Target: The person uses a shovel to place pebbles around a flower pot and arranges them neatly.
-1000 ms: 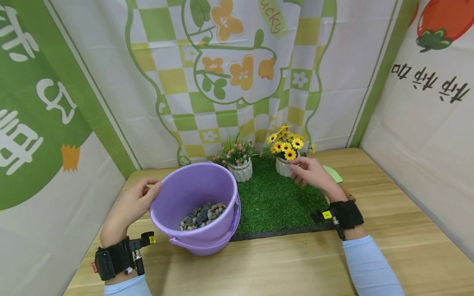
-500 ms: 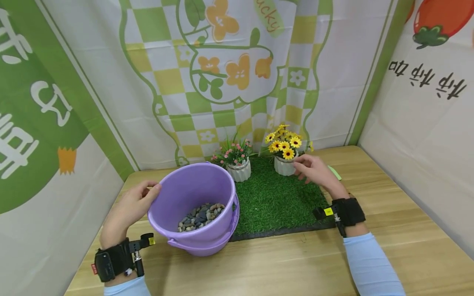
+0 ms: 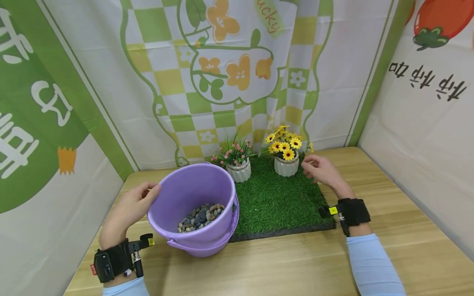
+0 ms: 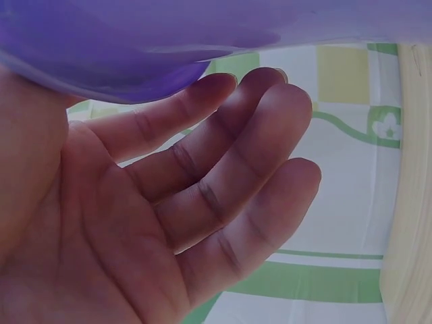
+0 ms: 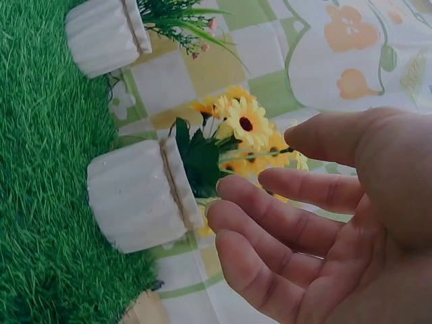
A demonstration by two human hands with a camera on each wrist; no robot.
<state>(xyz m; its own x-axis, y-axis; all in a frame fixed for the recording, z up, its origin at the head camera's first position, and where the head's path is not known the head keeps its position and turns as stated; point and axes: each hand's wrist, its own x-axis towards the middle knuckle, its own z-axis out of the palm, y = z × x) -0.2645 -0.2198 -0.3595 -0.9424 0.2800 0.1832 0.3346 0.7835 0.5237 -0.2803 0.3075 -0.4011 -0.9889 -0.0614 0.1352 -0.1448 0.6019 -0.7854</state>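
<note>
Two hands show from the head camera. The left hand (image 3: 131, 205) grips the near-left rim of the purple bucket (image 3: 192, 205), thumb over the edge; the bucket stands on the wooden table (image 3: 296, 263), holding pebbles (image 3: 200, 216) and touching the grass mat (image 3: 275, 201). The right hand (image 3: 322, 170) hovers just beside the pot of yellow flowers (image 3: 286, 158), fingers loosely bent and holding nothing. A pot of pink flowers (image 3: 237, 162) stands near the bucket.

The left wrist camera shows straight fingers (image 4: 229, 175) lying together under the bucket's rim.

The right wrist camera shows slightly spread fingers (image 5: 283, 223) near the white pot (image 5: 135, 196), not touching.
</note>
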